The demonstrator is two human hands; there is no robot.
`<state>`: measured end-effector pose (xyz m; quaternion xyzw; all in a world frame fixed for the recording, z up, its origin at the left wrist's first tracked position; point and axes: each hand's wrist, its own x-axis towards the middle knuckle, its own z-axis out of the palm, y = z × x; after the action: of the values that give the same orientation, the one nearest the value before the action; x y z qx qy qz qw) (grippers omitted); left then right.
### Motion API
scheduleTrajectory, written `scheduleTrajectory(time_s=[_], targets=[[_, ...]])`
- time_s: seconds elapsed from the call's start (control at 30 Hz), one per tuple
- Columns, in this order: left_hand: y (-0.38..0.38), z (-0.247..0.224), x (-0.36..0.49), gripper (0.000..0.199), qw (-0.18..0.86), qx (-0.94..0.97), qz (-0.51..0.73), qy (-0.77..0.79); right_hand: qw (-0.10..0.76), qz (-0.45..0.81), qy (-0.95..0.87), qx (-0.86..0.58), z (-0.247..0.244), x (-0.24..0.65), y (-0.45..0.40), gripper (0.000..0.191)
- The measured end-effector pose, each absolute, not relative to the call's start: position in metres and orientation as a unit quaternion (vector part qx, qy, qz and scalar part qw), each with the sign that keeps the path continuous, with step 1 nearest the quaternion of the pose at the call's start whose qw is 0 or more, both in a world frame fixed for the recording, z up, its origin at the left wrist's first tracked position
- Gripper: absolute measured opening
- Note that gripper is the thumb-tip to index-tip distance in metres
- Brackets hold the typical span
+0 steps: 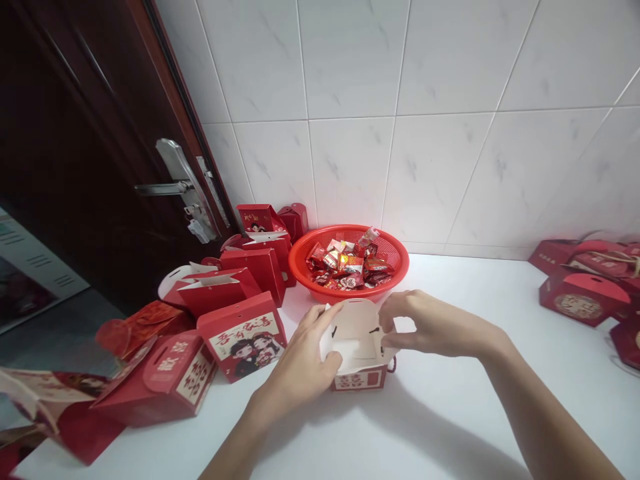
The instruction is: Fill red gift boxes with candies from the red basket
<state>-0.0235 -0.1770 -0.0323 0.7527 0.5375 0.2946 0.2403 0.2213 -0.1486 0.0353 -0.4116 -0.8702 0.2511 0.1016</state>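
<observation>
A small red paper candy box stands on the white table with its top flaps up, showing a pale inside with dark slots. My left hand grips the box's left side, thumb bent over the near edge. On the opposite side, my right hand pinches the right flap between thumb and fingers. A dark red cord shows at the box's right side, below my right hand. Just behind the box sits a red plastic basket holding many wrapped candies.
Several red gift boxes of different shapes crowd the left side, some with open tops. More red boxes lie at the far right. White tiles back the table; a dark door with a metal handle stands at left.
</observation>
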Motion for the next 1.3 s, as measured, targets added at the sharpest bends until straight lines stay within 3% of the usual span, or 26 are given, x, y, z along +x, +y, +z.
scheduleTrajectory(time_s=[0.1,0.23,0.33,0.43,0.53,0.83,0.97,1.1,1.2,1.3], targets=[[-0.179,-0.034,-0.021,0.074,0.242,0.758,0.297,0.527,0.115,0.284,-0.870,-0.385,0.036,0.228,-0.148,0.010],[-0.179,-0.038,-0.018,0.059,0.262,0.757,0.320,0.506,0.250,0.298,-0.862,-0.325,0.039,0.230,-0.132,0.023],[-0.178,-0.039,-0.016,0.049,0.272,0.759,0.341,0.483,0.321,0.280,-0.835,-0.349,0.039,0.229,-0.092,0.021],[-0.179,-0.040,-0.014,0.046,0.273,0.764,0.361,0.460,0.312,0.293,-0.806,-0.408,0.032,0.220,-0.037,0.014],[-0.180,-0.041,-0.014,0.048,0.279,0.764,0.377,0.444,0.244,0.231,-0.795,-0.505,0.020,0.199,0.009,0.013],[-0.175,-0.045,-0.016,0.040,0.289,0.723,0.452,0.436,0.219,0.245,-0.793,-0.513,-0.004,0.148,0.037,0.021],[-0.168,-0.053,-0.015,0.035,0.291,0.658,0.523,0.457,0.287,0.277,-0.783,-0.477,0.008,0.151,0.022,0.017],[-0.162,-0.057,-0.016,0.053,0.333,0.549,0.616,0.456,0.446,0.433,-0.721,-0.306,0.022,0.144,-0.024,0.031],[-0.158,-0.053,-0.020,0.061,0.373,0.488,0.677,0.406,0.401,0.523,-0.729,-0.185,0.027,0.135,-0.062,0.033],[-0.156,-0.051,-0.022,0.050,0.433,0.453,0.681,0.379,0.341,0.511,-0.776,-0.142,0.030,0.134,-0.074,0.030]])
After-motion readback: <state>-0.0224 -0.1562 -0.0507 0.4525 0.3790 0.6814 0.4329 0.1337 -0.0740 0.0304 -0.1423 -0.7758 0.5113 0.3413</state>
